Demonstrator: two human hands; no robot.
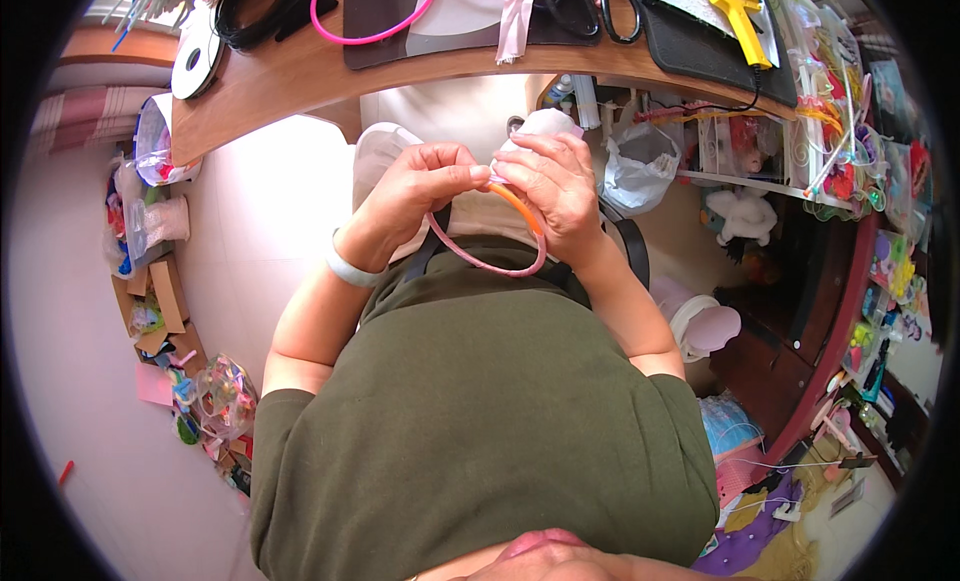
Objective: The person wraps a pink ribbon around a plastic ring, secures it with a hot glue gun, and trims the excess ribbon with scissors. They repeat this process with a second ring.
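Note:
Above my lap I hold a ring (486, 264), partly wrapped in pale pink ribbon, with a bare orange stretch at its upper right. My left hand (427, 180) pinches it at the top between thumb and forefinger. My right hand (555, 183) curls round its right side, and a pale roll of ribbon or fabric (547, 123) shows just beyond those fingers. How the roll is held is partly hidden. On the table ahead lie a bright pink ring (375, 38) and a loose strip of pink ribbon (516, 26).
The wooden table edge (300, 105) runs across ahead. A yellow glue gun (739, 18), black-handled scissors (621, 18) and a white spool (196, 60) rest on top. A plastic bag (641, 168) hangs below at right; cardboard boxes (169, 296) stand at left.

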